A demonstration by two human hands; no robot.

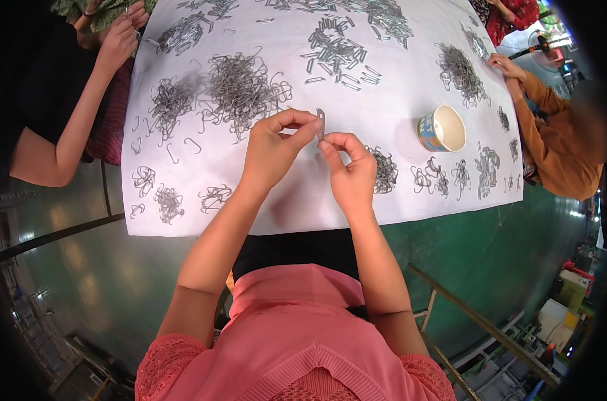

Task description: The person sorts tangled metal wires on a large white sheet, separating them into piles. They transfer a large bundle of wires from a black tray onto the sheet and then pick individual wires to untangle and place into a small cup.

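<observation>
Pinching the small metal piece (321, 119) left of the paper cup (428, 134), you hold its side with your left hand (273, 147) and its near end with your right hand (352, 170), likely for steadiness, with the big hook pile (240, 90) farther left of the cup, maybe for easy reach.

the white tabletop (384, 200) is bright and evenly lit, the palest area in view. light seems to fall from overhead; soft shadows lie on the cloth below the left hand (270, 150) and right hand (353, 177), and to the left of the paper cup (444, 128). the heaped clips (337, 53) give off small glints. the green floor (103, 260) is dimmer, with spots of glare. table edges bow under the fisheye, and the corners sink to black. the metal piece (321, 121) at the fingertips lacks fine detail; a blurred patch covers the head at right.
</observation>
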